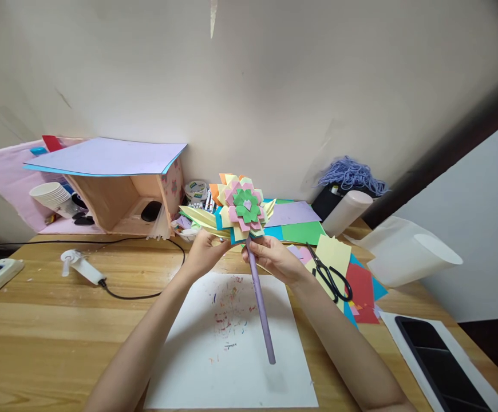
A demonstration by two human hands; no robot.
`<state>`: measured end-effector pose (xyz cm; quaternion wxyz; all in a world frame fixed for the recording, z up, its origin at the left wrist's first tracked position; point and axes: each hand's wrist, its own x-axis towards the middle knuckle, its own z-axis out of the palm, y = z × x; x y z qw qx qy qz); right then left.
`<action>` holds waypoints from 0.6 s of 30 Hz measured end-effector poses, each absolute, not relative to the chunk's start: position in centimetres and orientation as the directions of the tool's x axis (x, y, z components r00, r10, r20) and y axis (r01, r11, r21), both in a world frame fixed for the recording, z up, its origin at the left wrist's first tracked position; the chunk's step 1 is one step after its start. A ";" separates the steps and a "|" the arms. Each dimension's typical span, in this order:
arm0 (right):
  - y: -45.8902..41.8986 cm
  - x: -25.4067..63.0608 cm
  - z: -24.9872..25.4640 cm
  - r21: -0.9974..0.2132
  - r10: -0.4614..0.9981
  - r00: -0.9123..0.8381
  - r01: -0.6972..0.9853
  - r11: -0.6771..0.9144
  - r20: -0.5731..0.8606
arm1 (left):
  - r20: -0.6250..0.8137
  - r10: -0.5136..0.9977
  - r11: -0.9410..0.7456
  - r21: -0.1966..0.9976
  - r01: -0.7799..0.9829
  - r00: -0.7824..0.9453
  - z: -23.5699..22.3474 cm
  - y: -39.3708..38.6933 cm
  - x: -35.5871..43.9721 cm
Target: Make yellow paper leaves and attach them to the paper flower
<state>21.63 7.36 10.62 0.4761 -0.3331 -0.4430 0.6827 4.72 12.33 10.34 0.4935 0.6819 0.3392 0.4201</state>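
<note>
A layered paper flower [248, 206] with green, pink, cream, blue and orange petals faces me above the desk. Its purple paper stem [261, 309] slants down toward the lower right, over a white sheet [232, 377] marked with colored smears. My right hand [277, 258] pinches the stem just below the bloom. On the other side, my left hand [206, 254] is closed at the flower's lower left, by a pale yellow folded paper leaf [204, 218]; its fingertips are partly hidden behind the petals. A second leaf tip shows at the flower's right.
Black-handled scissors [329, 277] lie on colored paper [360, 286] to the right. A glue gun [83, 268] with its cord rests on the left. Behind stand a cardboard box [120, 197], paper cups [54, 197] and blue yarn [352, 174]. A phone [442, 366] lies front right.
</note>
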 end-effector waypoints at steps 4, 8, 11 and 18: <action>7.3 21.5 10.6 -0.943 0.953 -0.302 -0.319 -0.096 0.005 | 0.204 0.882 -0.217 0.976 -0.018 0.424 9.3 12.8 5.0; 7.3 21.2 10.6 -0.961 0.968 -0.249 -0.277 -0.029 0.042 | 0.198 0.927 -0.184 0.980 -0.074 0.318 8.7 12.6 5.8; 7.3 21.1 10.6 -0.973 0.969 -0.235 -0.230 0.018 0.074 | 0.164 0.947 -0.148 0.986 -0.081 0.275 9.1 12.2 6.0; 7.4 20.8 10.8 -0.986 0.980 -0.185 -0.160 0.045 0.075 | 0.277 0.931 -0.264 0.961 -0.086 0.238 8.8 12.3 5.8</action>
